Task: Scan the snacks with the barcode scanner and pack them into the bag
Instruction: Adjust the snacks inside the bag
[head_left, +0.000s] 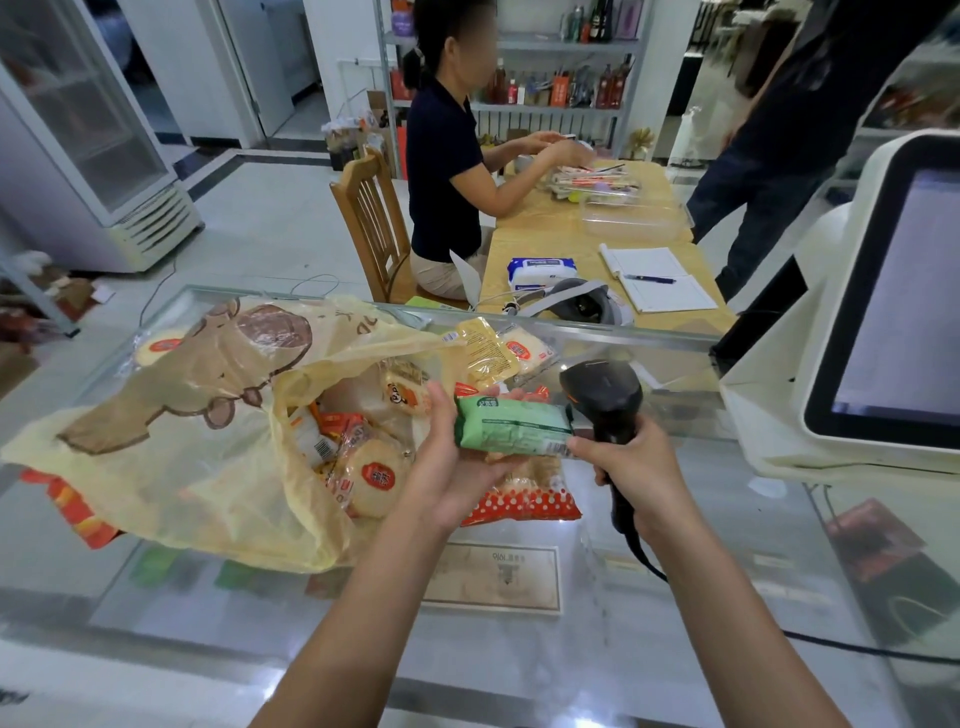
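The snack packet (514, 426) is mint green with darker green print. The barcode scanner (602, 395) is black with an orange trigger. The bag (182, 415) is translucent pale yellow, printed with a brown cartoon animal. The dotted packet (524, 506) is red with white polka dots. The register (779, 415) is white.

Single head-worn wide-angle view, forward and down, close over the glass counter (519, 675), shop floor (270, 223) beyond.

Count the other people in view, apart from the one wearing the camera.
2. A seated person is on the chair at the table. A standing person is right of that table, cut off by the frame's top. More may be hidden.
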